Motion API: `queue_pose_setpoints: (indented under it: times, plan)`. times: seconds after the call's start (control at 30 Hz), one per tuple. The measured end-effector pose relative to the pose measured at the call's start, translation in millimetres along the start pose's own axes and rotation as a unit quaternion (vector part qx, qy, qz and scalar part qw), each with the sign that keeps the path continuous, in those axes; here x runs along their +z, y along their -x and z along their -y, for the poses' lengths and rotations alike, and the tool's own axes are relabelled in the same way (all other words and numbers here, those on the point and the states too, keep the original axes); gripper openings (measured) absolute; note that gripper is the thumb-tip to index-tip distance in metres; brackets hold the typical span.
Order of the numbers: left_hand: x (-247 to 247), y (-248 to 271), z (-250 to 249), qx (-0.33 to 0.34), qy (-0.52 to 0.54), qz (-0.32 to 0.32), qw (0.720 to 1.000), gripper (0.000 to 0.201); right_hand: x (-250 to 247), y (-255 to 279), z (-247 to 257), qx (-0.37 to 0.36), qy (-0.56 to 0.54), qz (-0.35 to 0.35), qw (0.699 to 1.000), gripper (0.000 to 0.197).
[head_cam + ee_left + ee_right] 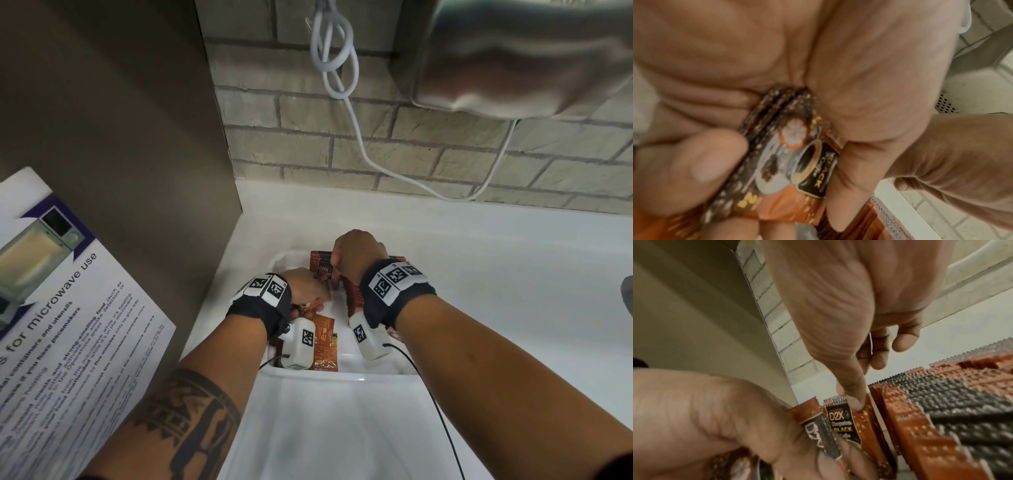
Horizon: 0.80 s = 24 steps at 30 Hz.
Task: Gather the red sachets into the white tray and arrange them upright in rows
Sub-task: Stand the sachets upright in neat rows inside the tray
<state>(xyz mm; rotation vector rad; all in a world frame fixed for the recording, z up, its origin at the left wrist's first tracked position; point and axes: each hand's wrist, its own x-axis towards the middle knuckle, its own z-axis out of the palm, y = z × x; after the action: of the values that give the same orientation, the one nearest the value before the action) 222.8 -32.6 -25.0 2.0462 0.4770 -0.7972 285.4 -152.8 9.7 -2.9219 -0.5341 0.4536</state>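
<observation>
The white tray [342, 378] sits on a white counter and both hands are inside it. Red sachets [941, 402] stand upright in packed rows along its right and far side. My left hand [305, 291] pinches a small stack of sachets [787, 154] between thumb and fingers. My right hand [352, 257] curls over the end of the back row. Its thumb [853, 386] presses on the top edge of an upright sachet [840, 421], and the other fingers curl behind. Loose sachets [325, 342] lie flat in the tray's near left part, partly hidden by the wrist cameras.
A grey cabinet panel [137, 137] with a microwave notice [68, 325] stands close on the left. A brick wall [411, 147] with a hanging white cable [359, 137] is behind. A metal appliance [531, 58] hangs at upper right. A grey object [628, 298] shows at the right edge.
</observation>
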Motion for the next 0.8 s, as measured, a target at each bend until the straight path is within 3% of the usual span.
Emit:
queue_pose_setpoints:
  times: [0.2, 0.37, 0.47, 0.53, 0.6, 0.7, 0.8]
  plan:
    - [0.1, 0.6, -0.8, -0.003, 0.003, 0.007, 1.000, 0.028, -2.2, 1.0, -3.3, -0.003, 0.003, -0.010, 1.000, 0.014]
    - [-2.9, 6.0, 0.3, 0.010, 0.010, 0.015, 1.000, 0.024, -8.5, 2.4, -7.7, 0.005, -0.055, -0.002, 0.998, 0.017]
    - [-6.1, 11.7, 5.4, 0.030, 0.090, 0.023, 0.995, 0.023, -14.5, 10.6, -16.9, -0.027, -0.127, -0.023, 0.991, 0.010]
    - [-8.8, 17.1, 9.3, 0.055, 0.182, 0.028, 0.981, 0.025, -18.4, 21.7, -21.3, -0.048, -0.190, -0.011, 0.980, 0.004]
    - [-11.6, 23.3, 11.9, 0.103, 0.259, 0.035, 0.960, 0.023, -20.7, 30.8, -23.1, -0.067, -0.231, 0.016, 0.970, 0.015]
    - [-11.8, 32.3, 11.7, 0.160, 0.283, 0.012, 0.945, 0.026, -24.9, 39.0, -21.7, -0.086, -0.266, 0.013, 0.960, 0.017]
    - [-9.7, 38.3, 9.0, 0.193, 0.301, -0.008, 0.934, 0.033, -29.4, 41.4, -19.1, -0.084, -0.286, -0.026, 0.954, 0.002]
